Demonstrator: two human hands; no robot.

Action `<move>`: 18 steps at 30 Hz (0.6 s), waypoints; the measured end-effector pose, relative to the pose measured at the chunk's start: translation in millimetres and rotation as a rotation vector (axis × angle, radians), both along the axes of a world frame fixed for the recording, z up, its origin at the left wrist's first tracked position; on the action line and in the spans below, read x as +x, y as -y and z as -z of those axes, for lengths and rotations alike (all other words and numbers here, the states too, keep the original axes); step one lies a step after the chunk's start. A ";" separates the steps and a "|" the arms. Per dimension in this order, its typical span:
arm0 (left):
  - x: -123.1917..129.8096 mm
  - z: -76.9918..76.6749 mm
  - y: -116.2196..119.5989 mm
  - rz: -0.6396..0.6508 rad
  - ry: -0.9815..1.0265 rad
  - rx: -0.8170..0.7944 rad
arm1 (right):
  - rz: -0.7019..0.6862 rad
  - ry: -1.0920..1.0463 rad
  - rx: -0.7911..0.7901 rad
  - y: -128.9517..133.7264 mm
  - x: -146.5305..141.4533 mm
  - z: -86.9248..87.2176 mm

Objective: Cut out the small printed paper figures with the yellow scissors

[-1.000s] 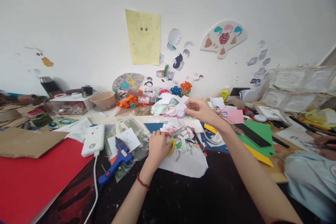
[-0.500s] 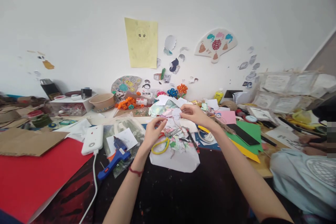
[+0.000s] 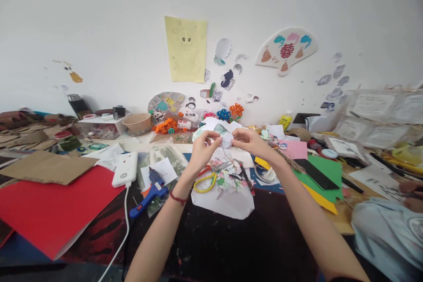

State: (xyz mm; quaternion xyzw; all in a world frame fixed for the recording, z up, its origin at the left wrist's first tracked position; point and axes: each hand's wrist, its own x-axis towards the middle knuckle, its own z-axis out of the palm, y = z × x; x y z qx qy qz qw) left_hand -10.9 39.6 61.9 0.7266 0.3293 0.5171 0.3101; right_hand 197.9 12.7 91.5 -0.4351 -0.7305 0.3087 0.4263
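Note:
A small pale paper cutout is held up between my two hands, over a heap of paper scraps. My left hand pinches its left edge, and my right hand pinches the right edge. Below them, coloured scraps lie on a white sheet, with yellow-handled scissors at the left and a dark pen at the right.
At the left are a blue glue gun, a white power bank with a cable, and red paper. Green paper and a black phone-like slab lie right. Another person's hand is at the far right.
My left hand has moved up to the cutout and now grips it, where before only my right hand held it. The view has shifted slightly to the left.

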 end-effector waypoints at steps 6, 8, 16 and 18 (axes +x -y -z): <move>5.8 -5.2 -20.0 0.011 -0.005 -0.019 | -0.001 -0.077 -0.016 -15.7 7.0 -0.5; 8.1 -9.4 -30.5 -0.008 0.014 -0.019 | 0.002 -0.116 -0.016 -23.9 11.6 -1.2; 19.4 -18.2 -72.3 -0.035 0.082 -0.027 | 0.085 -0.227 0.046 -58.3 18.7 -3.4; 21.6 -16.4 -79.0 -0.028 0.072 -0.037 | 0.097 -0.239 0.043 -65.5 17.7 -2.5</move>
